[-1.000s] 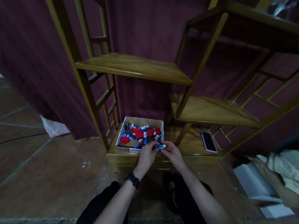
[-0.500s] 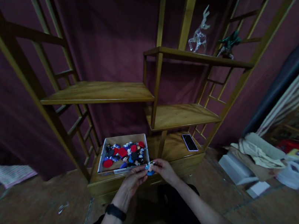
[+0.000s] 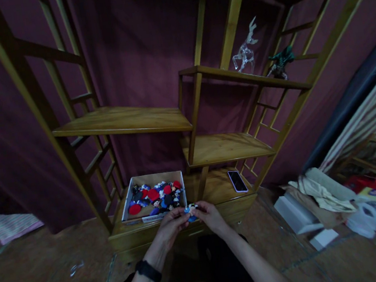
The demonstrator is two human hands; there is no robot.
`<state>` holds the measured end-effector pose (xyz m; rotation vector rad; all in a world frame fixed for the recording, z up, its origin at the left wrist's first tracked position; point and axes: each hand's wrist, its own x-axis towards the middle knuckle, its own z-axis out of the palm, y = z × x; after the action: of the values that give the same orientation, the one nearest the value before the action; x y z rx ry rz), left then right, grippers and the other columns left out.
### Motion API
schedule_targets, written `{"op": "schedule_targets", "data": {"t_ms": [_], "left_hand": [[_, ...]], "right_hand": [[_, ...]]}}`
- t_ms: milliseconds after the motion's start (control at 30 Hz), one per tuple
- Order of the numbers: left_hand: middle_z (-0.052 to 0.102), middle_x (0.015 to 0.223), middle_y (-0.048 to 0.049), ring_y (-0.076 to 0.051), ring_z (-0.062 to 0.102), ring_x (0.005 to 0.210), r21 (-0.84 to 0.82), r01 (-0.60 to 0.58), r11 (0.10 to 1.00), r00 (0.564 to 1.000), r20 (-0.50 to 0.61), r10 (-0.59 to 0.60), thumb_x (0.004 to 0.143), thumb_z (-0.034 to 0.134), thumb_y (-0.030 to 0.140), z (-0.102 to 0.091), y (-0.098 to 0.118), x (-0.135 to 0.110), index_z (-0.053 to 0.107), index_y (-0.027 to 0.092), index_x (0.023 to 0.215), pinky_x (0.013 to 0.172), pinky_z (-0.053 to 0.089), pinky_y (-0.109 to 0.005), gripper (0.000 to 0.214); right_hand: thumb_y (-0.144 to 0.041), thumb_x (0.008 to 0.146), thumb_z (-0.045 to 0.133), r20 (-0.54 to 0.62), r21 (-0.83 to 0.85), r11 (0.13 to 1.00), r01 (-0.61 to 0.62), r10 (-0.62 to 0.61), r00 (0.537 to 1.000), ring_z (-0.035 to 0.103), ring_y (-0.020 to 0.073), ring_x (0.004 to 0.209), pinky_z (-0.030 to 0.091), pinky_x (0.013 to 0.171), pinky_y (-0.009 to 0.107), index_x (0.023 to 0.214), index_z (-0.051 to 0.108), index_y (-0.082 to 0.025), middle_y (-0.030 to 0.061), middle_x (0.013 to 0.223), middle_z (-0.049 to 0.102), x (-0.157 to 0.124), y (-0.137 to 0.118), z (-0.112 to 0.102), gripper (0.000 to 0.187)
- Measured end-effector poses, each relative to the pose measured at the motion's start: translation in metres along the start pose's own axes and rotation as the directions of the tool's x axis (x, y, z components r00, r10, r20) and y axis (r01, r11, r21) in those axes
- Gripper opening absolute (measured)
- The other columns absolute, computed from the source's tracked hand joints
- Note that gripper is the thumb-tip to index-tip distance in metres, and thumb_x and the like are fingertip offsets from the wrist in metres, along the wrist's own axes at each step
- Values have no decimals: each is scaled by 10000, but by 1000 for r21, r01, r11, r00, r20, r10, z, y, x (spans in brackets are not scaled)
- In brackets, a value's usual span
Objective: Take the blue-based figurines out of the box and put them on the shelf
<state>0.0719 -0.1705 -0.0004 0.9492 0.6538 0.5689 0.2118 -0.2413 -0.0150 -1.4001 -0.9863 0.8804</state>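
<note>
A small blue-and-white figurine is pinched between my two hands, just in front of the cabinet's lower edge. My left hand grips its left side, and my right hand has the fingers closed on its right side. The fingers cover part of the figurine. Close behind my left hand stands an open cardboard box with white edges. Inside lie several small figurines with red, black, blue and white parts, jumbled together.
A wooden shelf unit rises in front. A phone lies on its bottom board, right of the box. A clear deer figure and a green figure stand on the upper right shelf. White boxes and plastic bags lie on the floor at right.
Both hands, still on the figurine, have shifted slightly to the right relative to the box. The camera view has moved a little; the box and phone stay in place.
</note>
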Motion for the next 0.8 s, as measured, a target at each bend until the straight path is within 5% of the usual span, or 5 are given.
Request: {"op": "schedule_targets", "data": {"t_ms": [333,600,800], "left_hand": [[663,822,-56,-127,601,714,-12,50,999,994,99,-49,565,757,272,-4,6,-2,662,150,813,642,456,-229,293],[637,700,-10,-91,573,614,7,23,1000,999,38,-23,523,780,242,-4,3,1,647,147,726,578,438,-196,260],[645,793,-23,-105,591,713,-41,11,999,980,197,-2,629,723,232,0,8,-9,648,162,797,639,457,-207,197]], "right_hand": [[-423,617,691,37,17,998,64,-64,997,584,166,771,459,705,278,852,625,-208,-1,803,642,-7,-13,-3,326],[-396,626,690,51,21,998,63,-64,997,584,160,770,456,710,278,847,617,-213,-7,805,634,-11,-21,-2,297],[-409,618,696,50,45,998,54,-56,997,587,147,737,456,710,276,851,622,-207,-9,791,641,-18,-31,-7,317]]}}
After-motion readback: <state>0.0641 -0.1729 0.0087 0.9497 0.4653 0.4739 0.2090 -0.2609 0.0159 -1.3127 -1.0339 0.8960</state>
